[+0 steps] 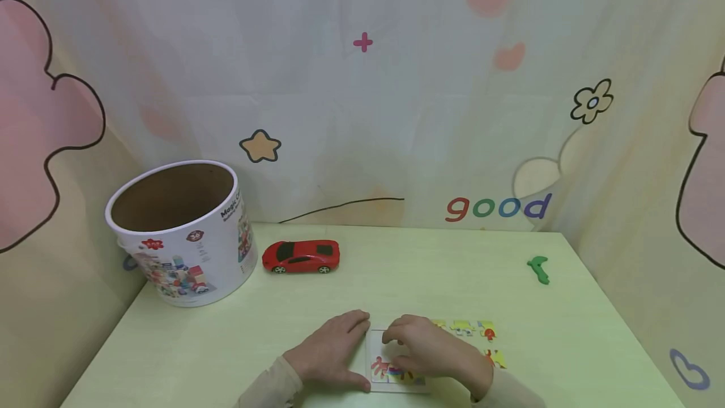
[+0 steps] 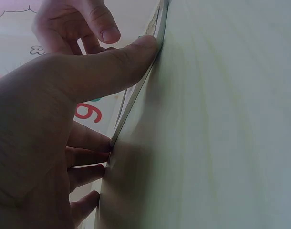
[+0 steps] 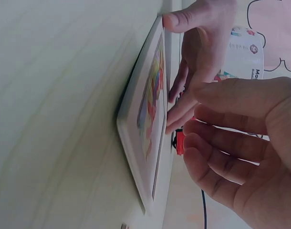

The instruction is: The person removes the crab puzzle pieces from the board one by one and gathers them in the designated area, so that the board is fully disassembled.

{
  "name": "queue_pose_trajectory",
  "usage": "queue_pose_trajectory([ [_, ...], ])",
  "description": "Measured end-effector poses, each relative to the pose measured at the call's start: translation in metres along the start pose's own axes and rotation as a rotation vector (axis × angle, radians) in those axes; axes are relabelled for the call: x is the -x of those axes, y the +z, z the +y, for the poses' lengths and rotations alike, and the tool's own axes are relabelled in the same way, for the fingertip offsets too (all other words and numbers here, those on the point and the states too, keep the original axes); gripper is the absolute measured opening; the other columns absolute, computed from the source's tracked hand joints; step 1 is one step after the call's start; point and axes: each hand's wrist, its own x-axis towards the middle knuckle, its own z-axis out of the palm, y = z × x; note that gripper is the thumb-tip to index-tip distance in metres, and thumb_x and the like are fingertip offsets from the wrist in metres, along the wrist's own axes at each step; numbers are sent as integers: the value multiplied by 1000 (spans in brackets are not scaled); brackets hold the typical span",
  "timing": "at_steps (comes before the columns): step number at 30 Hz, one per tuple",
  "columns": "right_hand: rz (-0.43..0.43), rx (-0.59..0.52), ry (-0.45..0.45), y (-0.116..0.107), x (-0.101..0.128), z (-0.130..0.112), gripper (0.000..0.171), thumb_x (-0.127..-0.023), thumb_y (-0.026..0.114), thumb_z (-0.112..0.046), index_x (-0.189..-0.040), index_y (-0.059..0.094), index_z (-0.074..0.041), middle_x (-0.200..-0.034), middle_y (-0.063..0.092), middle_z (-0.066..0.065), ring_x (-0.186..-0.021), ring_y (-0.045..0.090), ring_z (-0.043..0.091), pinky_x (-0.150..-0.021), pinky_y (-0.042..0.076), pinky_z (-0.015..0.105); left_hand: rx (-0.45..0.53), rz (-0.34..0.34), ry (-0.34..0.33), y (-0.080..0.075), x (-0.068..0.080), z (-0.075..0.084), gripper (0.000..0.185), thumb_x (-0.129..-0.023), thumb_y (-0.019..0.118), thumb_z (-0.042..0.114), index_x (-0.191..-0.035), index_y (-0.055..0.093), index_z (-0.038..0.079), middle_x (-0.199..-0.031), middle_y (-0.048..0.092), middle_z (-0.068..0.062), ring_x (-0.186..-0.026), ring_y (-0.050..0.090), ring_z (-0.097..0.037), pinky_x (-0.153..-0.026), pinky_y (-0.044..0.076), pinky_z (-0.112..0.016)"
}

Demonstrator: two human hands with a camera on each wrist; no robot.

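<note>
A white-framed jigsaw puzzle board lies on the table, with joined colourful puzzle pieces in its near part. My left hand is at the board's left side. Its thumb and fairly straight fingers touch the frame edge, as the left wrist view shows. My right hand hovers over the board with loosely bent fingers. In the right wrist view no piece shows between its thumb and fingers, which stand clear of the board. Loose yellow puzzle pieces lie beyond and right of that hand, some partly hidden by it.
At the back left stands a large white bucket with printed pictures. A red toy car sits right of it. Far to the right lies a small green toy part. A printed curtain hangs behind the table.
</note>
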Motion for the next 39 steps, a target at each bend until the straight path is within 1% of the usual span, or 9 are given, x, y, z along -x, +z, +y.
queue_pose_trajectory([
  [6,3,20,-20,2,-6,-5,21,-84,76,-20,-103,73,-12,-103,70,-4,-99,62,9,-89,54,29,22,-13,-11,1,-2,-3,103,-72,61,79,-147,41,11,-154,34,-2,-142,33,-21,-117,33,-41],
  [13,-11,57,-45,7,-7,-6,22,-83,76,-20,-103,72,-12,-102,70,-4,-100,63,10,-90,54,27,17,-8,-1,2,-2,-4,102,-73,61,78,-147,40,10,-154,34,-3,-142,33,-21,-117,33,-41],
  [17,-13,42,-63,8,-9,-9,21,-81,74,-14,-102,72,-11,-100,70,-5,-99,63,8,-90,53,26,26,-10,-10,2,-2,-4,102,-73,62,78,-147,40,11,-155,34,-2,-142,32,-21,-118,32,-40],
  [19,-2,42,-85,10,-9,-10,21,-78,73,-10,-99,72,-11,-97,70,-6,-95,62,5,-87,53,24,21,-2,-5,1,-2,-4,102,-73,62,78,-147,40,10,-154,34,-3,-142,33,-21,-117,32,-40],
  [21,14,54,-119,13,-10,-11,19,-74,71,-7,-93,71,-12,-88,67,-8,-85,59,2,-81,52,20,14,7,3,1,-1,-4,102,-73,61,78,-146,41,9,-154,35,-4,-142,34,-22,-117,33,-41],
  [24,16,71,-154,18,-11,-11,13,-72,70,-5,-82,68,-14,-73,58,-12,-71,49,-2,-71,45,14,11,11,11,0,0,-3,101,-74,61,77,-145,42,8,-153,36,-5,-141,35,-23,-116,34,-41],
  [26,7,81,-166,21,-11,-11,13,-73,70,-5,-79,65,-15,-68,52,-13,-66,43,-2,-67,41,12,11,7,10,0,0,-3,101,-74,61,77,-145,42,9,-153,36,-4,-141,35,-22,-116,34,-40],
  [32,-24,78,-135,24,-12,-12,13,-76,73,-8,-83,66,-17,-72,54,-15,-68,45,-3,-69,43,14,10,-16,-12,2,0,-2,102,-73,62,78,-146,41,11,-154,34,-2,-142,34,-21,-117,33,-40],
  [39,-20,88,-98,26,-13,-14,17,-74,74,-7,-87,70,-16,-77,59,-14,-72,48,-3,-71,46,15,24,-31,-23,3,-1,-3,102,-72,64,77,-147,40,11,-155,33,-2,-142,32,-20,-117,33,-40],
])
